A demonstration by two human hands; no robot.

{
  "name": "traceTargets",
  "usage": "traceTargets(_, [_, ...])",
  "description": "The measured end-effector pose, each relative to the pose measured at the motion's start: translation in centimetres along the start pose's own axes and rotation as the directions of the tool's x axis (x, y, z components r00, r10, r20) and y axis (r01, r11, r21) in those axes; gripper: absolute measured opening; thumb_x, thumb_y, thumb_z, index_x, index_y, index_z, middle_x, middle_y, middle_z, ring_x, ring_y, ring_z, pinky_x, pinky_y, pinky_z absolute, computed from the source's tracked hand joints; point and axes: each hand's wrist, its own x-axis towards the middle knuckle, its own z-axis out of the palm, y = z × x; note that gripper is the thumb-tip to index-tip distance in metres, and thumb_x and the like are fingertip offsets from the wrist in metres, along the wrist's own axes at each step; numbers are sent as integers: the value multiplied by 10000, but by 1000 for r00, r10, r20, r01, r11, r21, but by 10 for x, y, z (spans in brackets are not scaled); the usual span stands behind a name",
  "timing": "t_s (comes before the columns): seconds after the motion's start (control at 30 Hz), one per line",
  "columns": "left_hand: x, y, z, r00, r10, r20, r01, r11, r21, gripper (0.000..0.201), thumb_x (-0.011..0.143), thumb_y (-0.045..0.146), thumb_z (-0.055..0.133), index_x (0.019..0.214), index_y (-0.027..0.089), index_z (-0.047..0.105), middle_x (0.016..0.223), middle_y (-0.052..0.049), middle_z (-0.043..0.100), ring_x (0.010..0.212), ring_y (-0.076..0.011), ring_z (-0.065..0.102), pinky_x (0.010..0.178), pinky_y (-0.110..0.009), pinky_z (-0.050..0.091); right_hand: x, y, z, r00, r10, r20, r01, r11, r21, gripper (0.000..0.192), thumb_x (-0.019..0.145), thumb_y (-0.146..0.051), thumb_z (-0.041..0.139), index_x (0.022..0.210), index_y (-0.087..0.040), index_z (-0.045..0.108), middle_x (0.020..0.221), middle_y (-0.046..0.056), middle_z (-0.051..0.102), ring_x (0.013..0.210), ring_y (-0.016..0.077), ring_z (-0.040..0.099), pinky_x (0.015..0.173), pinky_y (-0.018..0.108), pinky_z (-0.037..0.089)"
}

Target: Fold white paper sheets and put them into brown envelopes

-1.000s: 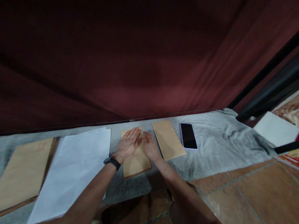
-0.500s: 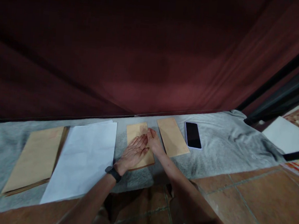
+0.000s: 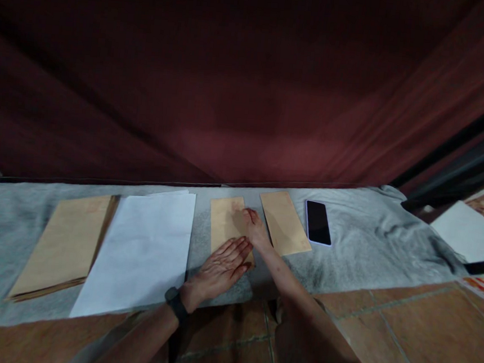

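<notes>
Floor tiles (image 3: pixel 398 333) meet the near edge of the grey-clothed bench (image 3: pixel 367 243). Mid-bench, the left hand (image 3: pixel 223 265) lies flat on a brown envelope (image 3: pixel 222 222); just beyond its fingertips, the right hand (image 3: pixel 257 228) curls at the envelope's right edge, grip unclear. Red fabric (image 3: pixel 250 131) hangs behind.

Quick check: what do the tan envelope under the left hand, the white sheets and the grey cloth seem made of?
Envelope: likely kraft paper, matte; plain tan without shine.
White sheets: probably paper, matte; thin overlapping edges, faint creases.
Grey cloth: woven or fleecy fabric, dull; soft wrinkles show, fibre unclear.
</notes>
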Motion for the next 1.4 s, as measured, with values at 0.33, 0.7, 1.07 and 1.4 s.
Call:
traceTargets(0.33, [-7,8,-26,990,76,118,-41,960,-277,514,1076,435,335,1541,248,449,1603,-35,466,1499,-179,400,1271,-390,290,-9,-7,-8,977,-192,92,204,968,-148,343,1004,-235,419,1167,-166,713,1258,130,690,1228,246,625,1133,393,450])
traceTargets(0.7, [13,-23,-9,988,-92,-121,89,996,-29,513,1055,407,391,1482,152,519,1578,-129,493,1504,-237,396,1264,-446,278,-8,-10,-27,916,-276,291,356,894,-272,409,981,-132,402,1235,-204,715,1308,86,702,1233,198,641,1117,367,488])
traceTargets(1.07, [-2,2,-3,993,66,-101,-74,995,-72,500,1031,465,450,1448,203,532,1501,-79,583,1447,-211,453,1264,-399,252,-28,-22,-21,775,-283,565,569,702,-429,474,1083,-335,384,1543,-257,467,1662,24,353,1552,202,287,1296,473,193])
traceTargets(1.4, [-15,22,2,1000,10,-19,-13,981,-193,570,944,619,553,1350,225,617,1308,-92,712,1246,-280,625,1124,-414,385,-40,-32,-15,656,-325,681,642,715,-277,497,1063,-348,470,1555,-290,441,1670,25,313,1561,192,257,1307,465,162])
